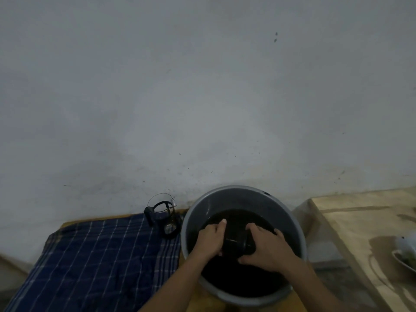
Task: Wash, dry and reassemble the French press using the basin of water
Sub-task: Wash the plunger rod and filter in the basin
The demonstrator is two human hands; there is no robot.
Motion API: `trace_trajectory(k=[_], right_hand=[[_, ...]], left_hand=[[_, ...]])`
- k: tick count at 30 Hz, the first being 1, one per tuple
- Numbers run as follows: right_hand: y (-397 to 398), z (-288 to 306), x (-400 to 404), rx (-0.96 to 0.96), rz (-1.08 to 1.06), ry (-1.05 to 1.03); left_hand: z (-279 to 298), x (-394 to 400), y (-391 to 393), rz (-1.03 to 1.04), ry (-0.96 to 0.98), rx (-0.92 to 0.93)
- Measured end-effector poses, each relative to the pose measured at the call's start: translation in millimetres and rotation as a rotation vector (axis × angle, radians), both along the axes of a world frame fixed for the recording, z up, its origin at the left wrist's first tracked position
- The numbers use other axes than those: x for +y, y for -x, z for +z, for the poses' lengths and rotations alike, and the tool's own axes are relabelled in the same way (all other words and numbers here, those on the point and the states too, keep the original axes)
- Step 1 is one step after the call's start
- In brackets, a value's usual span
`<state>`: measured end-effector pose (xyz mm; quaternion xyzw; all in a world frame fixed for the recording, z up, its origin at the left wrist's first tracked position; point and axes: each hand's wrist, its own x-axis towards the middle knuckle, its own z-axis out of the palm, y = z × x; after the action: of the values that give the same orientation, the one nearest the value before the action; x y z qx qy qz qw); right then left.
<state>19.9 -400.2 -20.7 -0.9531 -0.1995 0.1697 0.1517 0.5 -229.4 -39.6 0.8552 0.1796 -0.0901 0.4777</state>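
A grey round basin holds dark water. Over the water, my left hand and my right hand both grip a dark round French press part, the left on its left side and the right on its right. Which part it is stays unclear in the dim light. The glass carafe with its black frame and handle stands upright just left of the basin, on the far corner of a blue checked cloth.
A pale wall rises straight behind the basin and carafe. To the right lies a light wooden board, with a white dish at the frame's right edge.
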Motion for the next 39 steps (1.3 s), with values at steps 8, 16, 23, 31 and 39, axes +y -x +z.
trace_trajectory(k=[8,16,23,31,39], right_hand=[[-18.0,-25.8,-9.0,0.323,-0.047,0.077],[-24.7,-38.0,7.4,0.301,-0.095,0.143],[-25.3,-44.8,10.1,0.165,-0.108,0.214],[-25.2,-47.8,11.3,0.121,-0.094,0.159],[-27.1,-46.6,9.5,0.164,-0.091,0.176]], left_hand=[[-13.7,7.9,-13.2,0.116,0.167,0.391],[-24.1,-3.3,-16.7,-0.183,-0.318,0.384],[-34.0,-8.2,-14.6,-0.274,-0.352,0.382],[-33.3,-7.1,-16.2,-0.199,-0.452,0.384],[-37.1,-7.0,-17.8,-0.229,-0.432,0.349]])
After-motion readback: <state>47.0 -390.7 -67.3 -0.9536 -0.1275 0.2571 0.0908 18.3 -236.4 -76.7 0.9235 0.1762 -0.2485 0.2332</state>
